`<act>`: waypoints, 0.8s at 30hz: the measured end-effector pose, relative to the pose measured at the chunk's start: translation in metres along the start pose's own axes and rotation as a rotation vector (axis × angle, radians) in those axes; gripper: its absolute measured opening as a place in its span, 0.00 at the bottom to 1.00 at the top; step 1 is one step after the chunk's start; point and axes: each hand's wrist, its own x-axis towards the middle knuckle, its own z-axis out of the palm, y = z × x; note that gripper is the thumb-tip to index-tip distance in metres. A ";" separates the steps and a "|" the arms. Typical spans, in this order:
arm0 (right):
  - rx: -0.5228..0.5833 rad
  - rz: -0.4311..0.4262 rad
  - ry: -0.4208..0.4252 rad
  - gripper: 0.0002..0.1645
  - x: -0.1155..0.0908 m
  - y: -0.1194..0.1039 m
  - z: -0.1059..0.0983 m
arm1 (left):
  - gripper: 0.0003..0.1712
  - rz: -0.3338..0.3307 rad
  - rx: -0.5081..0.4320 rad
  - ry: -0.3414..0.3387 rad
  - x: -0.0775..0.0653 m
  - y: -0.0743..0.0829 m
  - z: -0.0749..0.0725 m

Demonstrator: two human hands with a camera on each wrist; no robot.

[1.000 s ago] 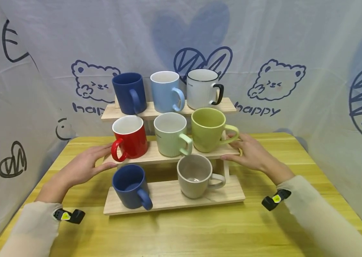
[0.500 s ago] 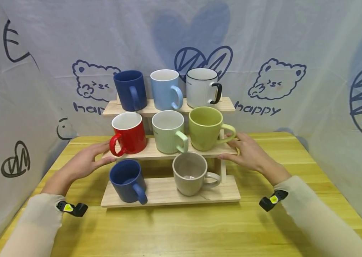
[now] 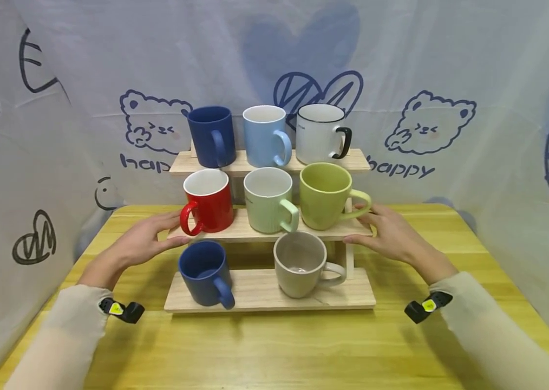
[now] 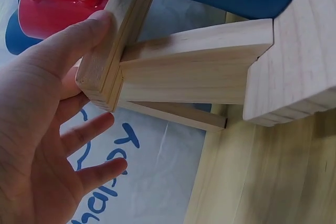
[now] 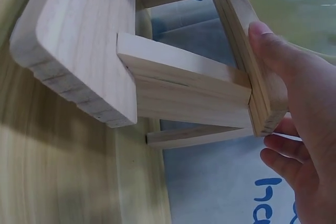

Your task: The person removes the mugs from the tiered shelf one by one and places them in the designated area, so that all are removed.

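Note:
A three-tier wooden rack (image 3: pixel 252 292) bearing mugs stands on the table between my hands. My left hand (image 3: pixel 143 241) grips the left end of its middle shelf, near the red mug (image 3: pixel 214 208). In the left wrist view, the thumb (image 4: pixel 79 38) presses the shelf's front edge. My right hand (image 3: pixel 396 235) holds the shelf's other end, by the yellow-green mug (image 3: pixel 323 200); its thumb (image 5: pixel 270 45) lies on the front edge in the right wrist view. A pale green mug (image 3: pixel 266 206) sits mid-shelf. Below are a dark blue mug (image 3: pixel 202 276) and a beige mug (image 3: pixel 298 265).
On the top shelf stand a navy mug (image 3: pixel 210 135), a light blue mug (image 3: pixel 262 138) and a white mug with a black handle (image 3: pixel 317 135). The wooden table (image 3: pixel 274 352) extends in front. A printed curtain (image 3: pixel 235 49) hangs behind and at both sides.
The rack's left end has moved back, so its front edge now lies nearly straight across. Both hands have kept their hold. The head view has also shifted slightly since half a second ago.

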 end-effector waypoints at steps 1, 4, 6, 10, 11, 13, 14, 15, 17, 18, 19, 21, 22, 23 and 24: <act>0.001 0.003 -0.002 0.44 0.000 0.001 -0.001 | 0.44 -0.001 0.004 0.001 0.001 0.000 0.001; 0.000 0.012 -0.005 0.44 -0.002 0.004 -0.002 | 0.44 0.013 0.015 0.011 0.004 0.004 0.002; 0.001 0.024 -0.010 0.44 -0.003 0.006 -0.004 | 0.43 0.032 0.021 0.023 0.006 0.006 0.004; 0.004 0.052 -0.019 0.43 -0.005 0.010 -0.007 | 0.43 0.051 0.022 0.032 0.011 0.011 0.006; 0.003 0.056 -0.020 0.43 -0.005 0.011 -0.008 | 0.43 0.053 0.017 0.031 0.012 0.012 0.007; 0.005 0.062 -0.018 0.43 -0.006 0.014 -0.010 | 0.43 0.051 0.014 0.028 0.015 0.014 0.008; 0.006 0.064 -0.018 0.43 -0.006 0.016 -0.011 | 0.43 0.051 0.012 0.026 0.017 0.016 0.009; 0.010 0.065 -0.017 0.43 -0.007 0.018 -0.012 | 0.43 0.053 0.011 0.026 0.019 0.017 0.009; 0.016 0.069 -0.015 0.43 -0.008 0.022 -0.013 | 0.44 0.061 0.007 0.024 0.022 0.020 0.010; 0.021 0.071 -0.012 0.43 -0.009 0.024 -0.014 | 0.44 0.062 0.010 0.023 0.024 0.022 0.011; 0.025 0.076 -0.012 0.43 -0.009 0.026 -0.015 | 0.45 0.065 0.007 0.023 0.026 0.023 0.012; 0.033 0.084 -0.014 0.42 -0.011 0.029 -0.016 | 0.45 0.067 0.010 0.021 0.030 0.025 0.014; 0.035 0.089 -0.014 0.42 -0.012 0.031 -0.016 | 0.46 0.072 0.012 0.024 0.032 0.027 0.016; 0.036 0.092 -0.016 0.41 -0.013 0.033 -0.017 | 0.46 0.074 0.017 0.026 0.034 0.028 0.017; 0.038 0.097 -0.016 0.40 -0.014 0.034 -0.017 | 0.46 0.073 0.024 0.029 0.035 0.029 0.018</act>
